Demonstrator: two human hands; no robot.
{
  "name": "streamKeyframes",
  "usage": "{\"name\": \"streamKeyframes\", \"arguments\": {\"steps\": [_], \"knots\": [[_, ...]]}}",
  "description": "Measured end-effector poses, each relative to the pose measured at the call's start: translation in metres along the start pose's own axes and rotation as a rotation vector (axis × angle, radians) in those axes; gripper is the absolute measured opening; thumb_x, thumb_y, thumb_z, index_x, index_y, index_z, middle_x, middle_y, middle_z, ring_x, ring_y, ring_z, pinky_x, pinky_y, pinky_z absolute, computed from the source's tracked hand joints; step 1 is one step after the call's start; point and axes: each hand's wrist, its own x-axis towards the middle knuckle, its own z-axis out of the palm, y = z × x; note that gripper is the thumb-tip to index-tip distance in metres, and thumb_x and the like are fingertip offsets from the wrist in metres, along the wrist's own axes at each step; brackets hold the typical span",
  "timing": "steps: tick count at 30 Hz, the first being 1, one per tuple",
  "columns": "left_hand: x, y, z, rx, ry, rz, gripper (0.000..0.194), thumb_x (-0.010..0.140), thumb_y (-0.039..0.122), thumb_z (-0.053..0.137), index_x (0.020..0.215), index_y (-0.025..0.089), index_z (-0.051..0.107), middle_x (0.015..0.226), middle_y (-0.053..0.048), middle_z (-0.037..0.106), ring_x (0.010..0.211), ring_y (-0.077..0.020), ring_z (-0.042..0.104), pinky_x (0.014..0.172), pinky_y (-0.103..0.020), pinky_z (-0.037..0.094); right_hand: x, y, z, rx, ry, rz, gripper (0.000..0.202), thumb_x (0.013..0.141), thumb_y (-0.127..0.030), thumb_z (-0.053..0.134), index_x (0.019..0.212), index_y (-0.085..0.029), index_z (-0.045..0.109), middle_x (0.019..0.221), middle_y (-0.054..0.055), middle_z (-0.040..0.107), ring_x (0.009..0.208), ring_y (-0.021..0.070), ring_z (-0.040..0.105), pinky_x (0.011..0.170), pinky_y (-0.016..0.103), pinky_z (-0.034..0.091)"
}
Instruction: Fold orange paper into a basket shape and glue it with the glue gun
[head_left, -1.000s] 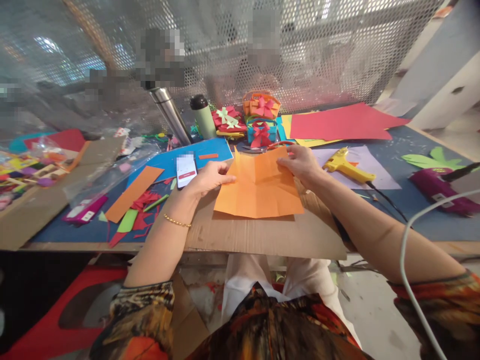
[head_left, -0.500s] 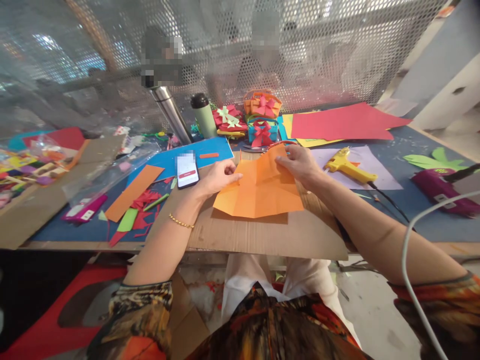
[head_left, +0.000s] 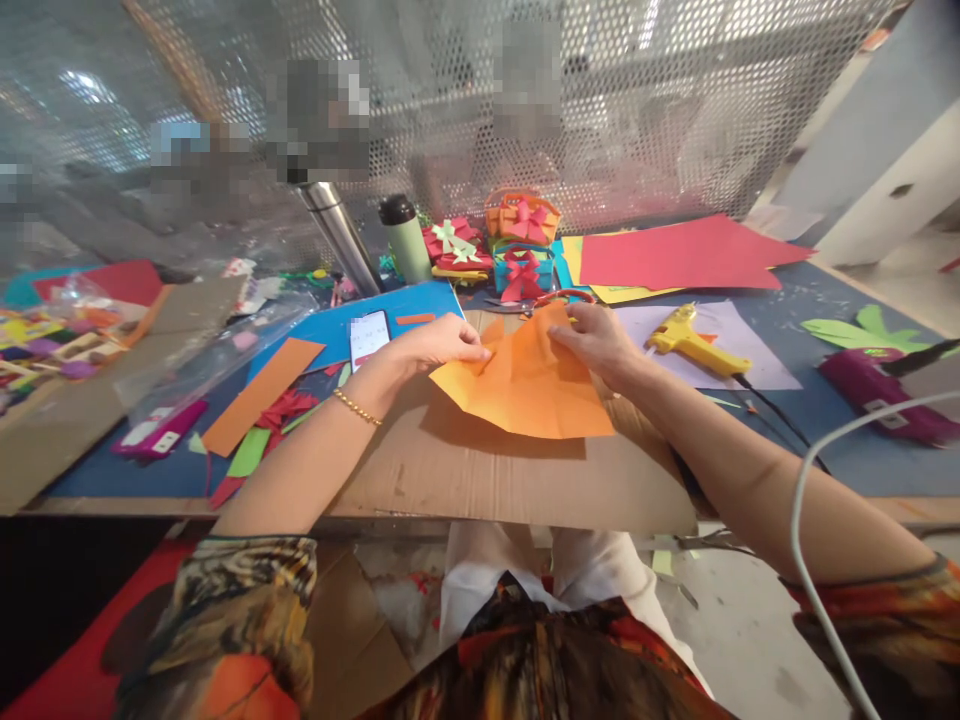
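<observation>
A creased sheet of orange paper (head_left: 529,395) is held up between my two hands, above a piece of brown cardboard (head_left: 480,490). My left hand (head_left: 450,345) pinches its left side near the upper edge, thumb along the paper. At the upper right edge my right hand (head_left: 596,340) grips the sheet, with the thumb on the near face and the fingers partly behind it. Fold lines run through the sheet, and its lower edge hangs toward me. Just behind the sheet, the red handles of scissors (head_left: 566,297) show in part.
A phone (head_left: 367,337) lies left of my left hand. At the right are a yellow glue gun (head_left: 697,343) on lilac paper and a purple device (head_left: 885,395). Behind stand a steel flask (head_left: 341,235), a green bottle (head_left: 406,245) and small paper baskets (head_left: 523,270). A white cable (head_left: 806,510) crosses my right arm.
The orange sheet has bent, its left side folding inward as my left hand moved slightly right over it. My right hand still grips the upper right edge.
</observation>
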Motion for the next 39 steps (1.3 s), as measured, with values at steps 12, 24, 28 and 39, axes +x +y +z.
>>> {"name": "streamKeyframes", "arguments": {"steps": [12, 24, 28, 39], "knots": [[0.030, 0.022, -0.008, 0.014, -0.390, -0.142, 0.013, 0.052, 0.025, 0.082, 0.051, 0.018, 0.071, 0.051, -0.004, 0.063, 0.047, -0.0150, 0.052, 0.047, -0.028, 0.035, -0.001, -0.004, -0.005, -0.081, -0.008, 0.039, 0.013, 0.079, -0.034, 0.059, 0.077, -0.021, 0.060, 0.064, 0.000, 0.054, 0.061, 0.0159, 0.052, 0.054, 0.029, 0.036], [0.029, 0.033, -0.003, 0.042, -0.512, -0.089, 0.019, 0.054, 0.019, 0.081, 0.044, 0.018, 0.064, 0.044, 0.001, 0.051, 0.039, -0.0088, 0.038, 0.041, -0.026, 0.024, -0.007, -0.005, -0.022, -0.191, -0.133, 0.016, 0.043, 0.076, -0.034, 0.067, 0.117, -0.020, 0.064, 0.090, 0.006, 0.064, 0.082, 0.0225, 0.059, 0.072, 0.033, 0.046], [0.032, 0.037, -0.007, 0.083, -0.574, -0.003, 0.023, 0.058, 0.019, 0.076, 0.041, 0.019, 0.060, 0.044, 0.003, 0.044, 0.042, -0.0074, 0.030, 0.043, -0.027, 0.016, -0.011, -0.007, -0.037, -0.207, -0.247, -0.014, 0.066, 0.085, -0.038, 0.059, 0.148, -0.021, 0.048, 0.072, 0.000, 0.053, 0.068, 0.0191, 0.053, 0.062, 0.031, 0.041], [0.038, 0.032, -0.004, 0.153, -0.647, 0.187, 0.012, 0.065, 0.025, 0.069, 0.058, 0.022, 0.060, 0.057, 0.002, 0.054, 0.050, -0.0121, 0.043, 0.047, -0.028, 0.026, -0.011, 0.003, -0.042, -0.267, -0.282, -0.003, 0.067, 0.078, -0.019, 0.053, 0.145, -0.023, 0.054, 0.058, -0.006, 0.043, 0.052, 0.0146, 0.041, 0.056, 0.031, 0.033]]}}
